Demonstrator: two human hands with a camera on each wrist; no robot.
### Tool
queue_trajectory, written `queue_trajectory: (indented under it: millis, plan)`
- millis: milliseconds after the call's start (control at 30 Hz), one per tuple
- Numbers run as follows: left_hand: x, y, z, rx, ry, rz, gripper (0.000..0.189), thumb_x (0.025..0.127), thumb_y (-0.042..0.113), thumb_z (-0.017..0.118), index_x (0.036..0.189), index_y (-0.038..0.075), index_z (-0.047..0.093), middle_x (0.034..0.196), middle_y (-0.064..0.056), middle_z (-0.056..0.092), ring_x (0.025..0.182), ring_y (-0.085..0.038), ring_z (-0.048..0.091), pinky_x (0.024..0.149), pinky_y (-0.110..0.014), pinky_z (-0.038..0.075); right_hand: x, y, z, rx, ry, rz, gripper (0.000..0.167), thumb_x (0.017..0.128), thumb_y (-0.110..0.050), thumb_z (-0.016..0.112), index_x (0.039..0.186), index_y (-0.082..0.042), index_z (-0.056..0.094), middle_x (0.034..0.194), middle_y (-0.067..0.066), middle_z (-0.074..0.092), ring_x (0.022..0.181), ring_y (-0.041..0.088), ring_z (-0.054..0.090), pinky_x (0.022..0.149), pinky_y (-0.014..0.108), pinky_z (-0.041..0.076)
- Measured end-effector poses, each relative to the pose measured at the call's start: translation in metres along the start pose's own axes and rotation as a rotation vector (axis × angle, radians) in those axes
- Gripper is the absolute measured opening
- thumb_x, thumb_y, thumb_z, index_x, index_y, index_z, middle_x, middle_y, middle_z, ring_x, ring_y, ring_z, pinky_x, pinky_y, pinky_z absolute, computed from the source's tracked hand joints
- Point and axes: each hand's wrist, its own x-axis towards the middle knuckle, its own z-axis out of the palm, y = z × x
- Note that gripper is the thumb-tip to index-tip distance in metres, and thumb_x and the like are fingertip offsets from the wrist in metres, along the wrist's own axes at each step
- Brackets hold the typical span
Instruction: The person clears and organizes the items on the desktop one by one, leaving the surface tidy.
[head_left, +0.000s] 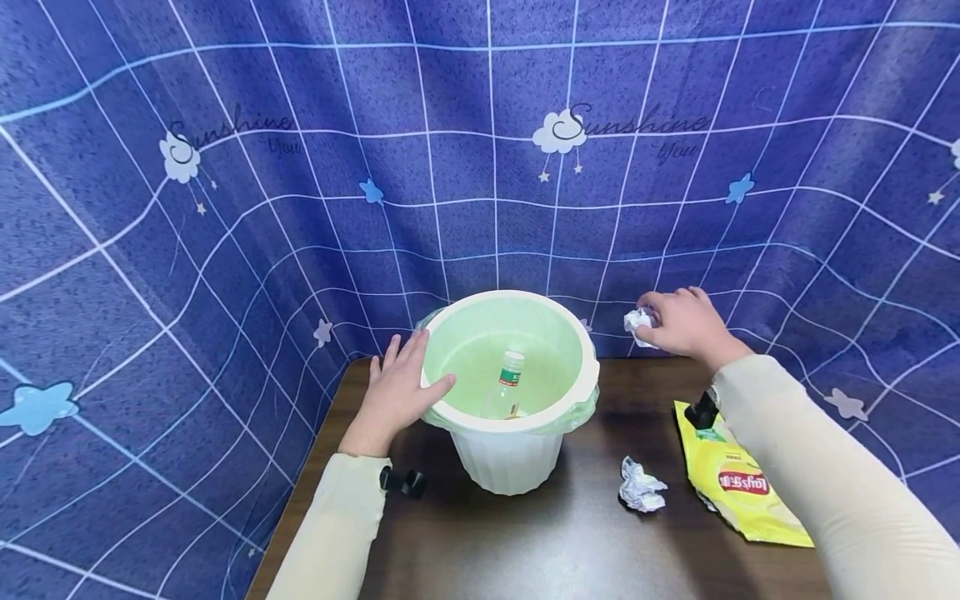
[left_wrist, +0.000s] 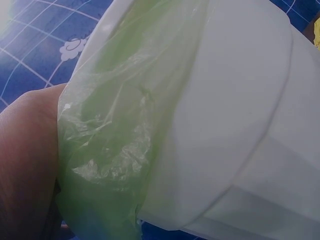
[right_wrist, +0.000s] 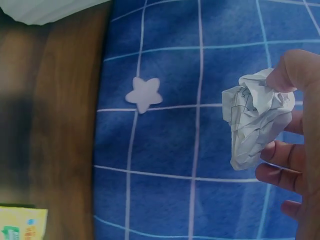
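My right hand (head_left: 688,323) pinches a crumpled paper ball (head_left: 639,323) between thumb and fingers, in the air to the right of the bin. Printed marks show on the crumpled paper (right_wrist: 256,117) in the right wrist view. My left hand (head_left: 401,387) rests on the left rim of the white bin (head_left: 506,458), fingers spread. A thin green bag (left_wrist: 112,135) lines the bin and hangs over its outside. Inside the bin leans a clear bottle (head_left: 510,375) with a white cap and a green and red label; its lower part is partly hidden by the rim.
On the brown table (head_left: 555,542), a second crumpled paper ball (head_left: 642,486) lies right of the bin. Farther right is a yellow chip bag (head_left: 738,483), partly covered by my right forearm. A blue patterned curtain (head_left: 465,167) stands close behind the table.
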Motion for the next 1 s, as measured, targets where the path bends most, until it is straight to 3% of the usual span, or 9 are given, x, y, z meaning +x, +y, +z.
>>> queue_trajectory:
  millis: [167,467,700,1000]
  plan:
    - [0.000,-0.001,0.000,-0.008,0.005,0.004,0.094,0.092,0.060,0.059,0.162,0.008,0.023,0.166,-0.012,0.025,0.154,-0.041,0.007,0.113,-0.075,0.006,0.007,-0.011,-0.016,-0.010,-0.001,-0.008,0.046,0.080,-0.036,0.068,0.116,-0.007,0.068,0.080,0.004,0.068,0.091,0.036,0.060,0.103,0.063,0.032]
    - [0.001,-0.003,0.002,0.002,0.007,0.006,0.095,0.091,0.062,0.058,0.162,0.009,0.022,0.166,-0.012,0.025,0.154,-0.041,0.006,0.113,-0.075,0.006,0.020,-0.030,-0.037,-0.008,0.000,-0.013,0.046,0.081,-0.036,0.066,0.118,-0.008,0.068,0.080,0.003,0.068,0.091,0.035,0.059,0.105,0.063,0.029]
    - [0.000,-0.003,0.002,-0.004,0.011,0.008,0.095,0.091,0.062,0.058,0.162,0.009,0.023,0.166,-0.012,0.026,0.154,-0.041,0.007,0.113,-0.076,0.007,0.031,-0.050,-0.045,0.012,0.008,-0.039,0.048,0.081,-0.038,0.064,0.119,-0.009,0.067,0.084,0.004,0.070,0.105,0.039,0.059,0.108,0.064,0.027]
    - [-0.001,-0.002,0.001,-0.011,0.014,0.013,0.095,0.091,0.061,0.059,0.161,0.008,0.023,0.166,-0.012,0.026,0.154,-0.042,0.007,0.112,-0.076,0.006,0.040,-0.071,-0.048,0.036,0.024,-0.065,0.047,0.082,-0.039,0.063,0.118,-0.010,0.068,0.079,0.002,0.067,0.100,0.036,0.060,0.107,0.062,0.029]
